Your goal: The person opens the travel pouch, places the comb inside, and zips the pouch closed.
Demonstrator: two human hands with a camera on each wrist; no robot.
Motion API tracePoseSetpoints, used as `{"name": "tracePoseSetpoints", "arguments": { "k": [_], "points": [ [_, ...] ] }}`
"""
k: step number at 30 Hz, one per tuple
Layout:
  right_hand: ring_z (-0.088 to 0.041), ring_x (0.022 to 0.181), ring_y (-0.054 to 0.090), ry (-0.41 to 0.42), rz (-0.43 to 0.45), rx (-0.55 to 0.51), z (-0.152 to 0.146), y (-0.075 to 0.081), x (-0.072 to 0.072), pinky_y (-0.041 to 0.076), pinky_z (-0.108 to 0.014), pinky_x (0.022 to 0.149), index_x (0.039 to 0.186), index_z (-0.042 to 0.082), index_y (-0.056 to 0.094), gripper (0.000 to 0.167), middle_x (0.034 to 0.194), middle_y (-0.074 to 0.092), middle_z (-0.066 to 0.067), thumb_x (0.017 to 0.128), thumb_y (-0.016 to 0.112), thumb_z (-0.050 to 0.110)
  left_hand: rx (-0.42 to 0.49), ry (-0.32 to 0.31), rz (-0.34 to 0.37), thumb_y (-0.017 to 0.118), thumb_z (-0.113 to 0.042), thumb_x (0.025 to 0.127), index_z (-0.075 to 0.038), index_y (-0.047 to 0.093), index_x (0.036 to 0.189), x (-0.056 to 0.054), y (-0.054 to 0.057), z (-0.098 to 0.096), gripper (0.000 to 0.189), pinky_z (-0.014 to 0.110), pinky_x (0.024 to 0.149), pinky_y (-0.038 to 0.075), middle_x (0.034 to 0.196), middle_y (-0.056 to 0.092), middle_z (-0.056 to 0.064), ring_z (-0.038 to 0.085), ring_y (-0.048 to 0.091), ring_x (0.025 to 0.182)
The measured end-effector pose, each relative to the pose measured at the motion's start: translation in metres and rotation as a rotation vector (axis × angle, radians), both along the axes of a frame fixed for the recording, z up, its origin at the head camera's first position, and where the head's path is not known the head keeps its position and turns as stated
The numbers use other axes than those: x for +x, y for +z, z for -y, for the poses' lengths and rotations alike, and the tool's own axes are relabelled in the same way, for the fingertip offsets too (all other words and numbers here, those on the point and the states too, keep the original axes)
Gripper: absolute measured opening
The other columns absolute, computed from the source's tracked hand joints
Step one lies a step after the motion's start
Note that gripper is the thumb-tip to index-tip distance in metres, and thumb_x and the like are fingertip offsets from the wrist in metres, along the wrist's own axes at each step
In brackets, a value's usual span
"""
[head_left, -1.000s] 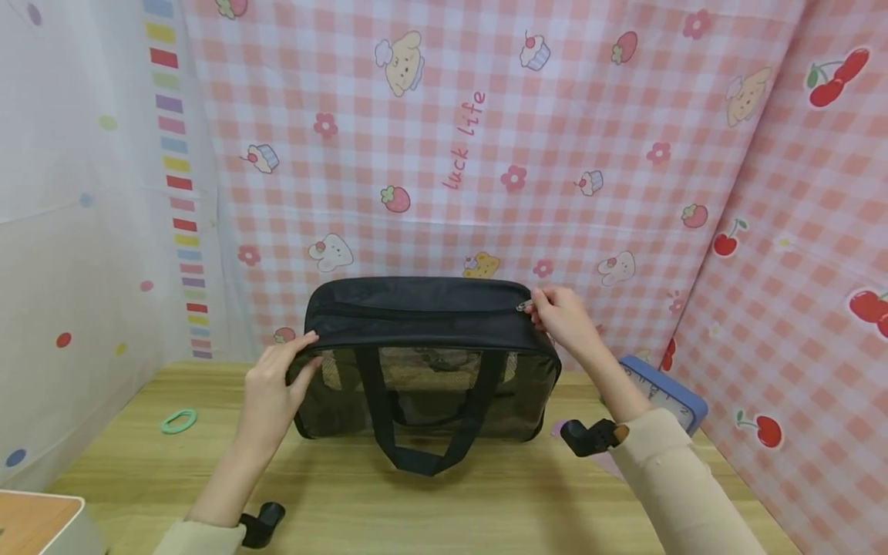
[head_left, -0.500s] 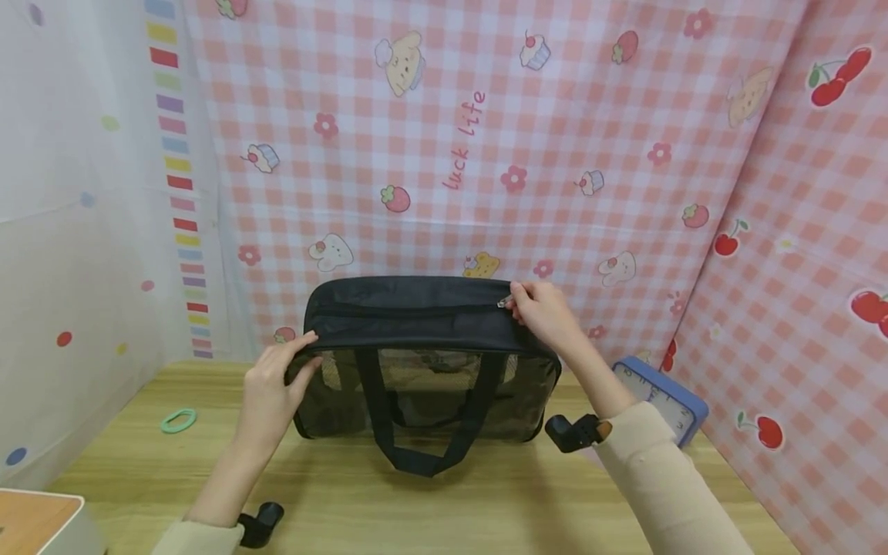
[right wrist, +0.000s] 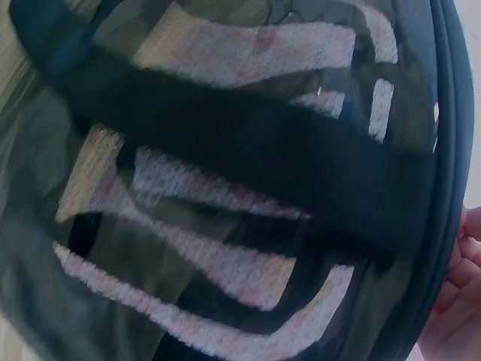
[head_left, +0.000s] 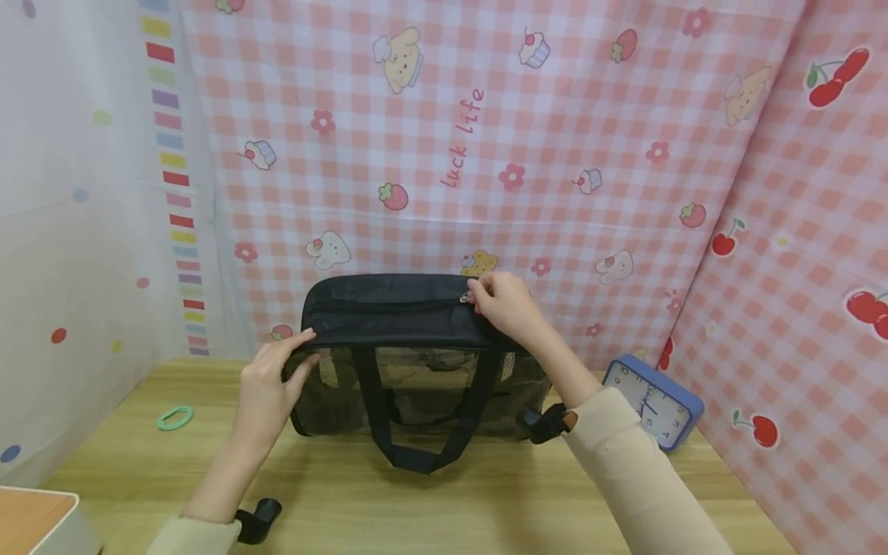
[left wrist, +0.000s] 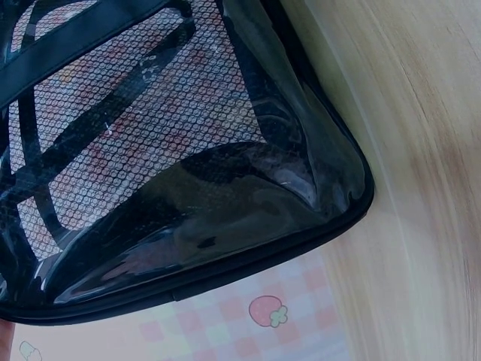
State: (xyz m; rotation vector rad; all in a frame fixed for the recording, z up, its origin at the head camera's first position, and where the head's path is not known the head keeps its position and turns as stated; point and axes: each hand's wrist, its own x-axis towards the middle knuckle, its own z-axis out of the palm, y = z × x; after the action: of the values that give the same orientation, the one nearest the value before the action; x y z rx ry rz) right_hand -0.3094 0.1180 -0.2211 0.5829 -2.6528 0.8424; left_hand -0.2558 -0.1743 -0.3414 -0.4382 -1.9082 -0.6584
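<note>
Two hands are on one black bag (head_left: 416,330), standing on the wooden table (head_left: 333,501).
We pinch its zipper pull (head_left: 465,298) between the thumb and fingers of our right hand (head_left: 509,307), right of the middle; our left hand (head_left: 267,381) grips the top left corner, fingers above, thumb on the front. A handle (head_left: 416,459) hangs down the see-through front. Outward, we see a blue clock (head_left: 659,408) to the right, a green ring (head_left: 163,424) to the left and pink checked cloth (head_left: 416,139) behind.
</note>
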Motion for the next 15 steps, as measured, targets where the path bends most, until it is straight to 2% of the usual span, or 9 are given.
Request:
{"name": "tracePoseSetpoints", "arguments": {
  "k": [4,15],
  "points": [
    [-0.010,0.046,0.043,0.014,-0.018,0.042,0.013,0.000,0.001,0.035,-0.020,0.047,0.072,0.005,0.063,0.035,0.069,0.064,-0.009,0.097,0.045,0.020,-0.006,-0.007,-0.002,0.076,0.005,0.066,0.002,0.066,0.104,-0.001,0.000,-0.001,0.039,0.038,0.069,0.053,0.097,0.069,0.015,0.030,0.063,0.083],
    [-0.009,0.044,0.043,0.032,-0.036,0.085,0.035,0.003,0.002,0.030,-0.018,0.042,0.072,0.005,0.062,0.035,0.063,0.062,-0.008,0.098,0.044,0.020,0.004,0.001,-0.008,0.076,0.007,0.065,0.003,0.066,0.103,0.000,0.001,-0.003,0.040,0.037,0.067,0.051,0.095,0.070,0.015,0.030,0.063,0.081]
  ]
}}
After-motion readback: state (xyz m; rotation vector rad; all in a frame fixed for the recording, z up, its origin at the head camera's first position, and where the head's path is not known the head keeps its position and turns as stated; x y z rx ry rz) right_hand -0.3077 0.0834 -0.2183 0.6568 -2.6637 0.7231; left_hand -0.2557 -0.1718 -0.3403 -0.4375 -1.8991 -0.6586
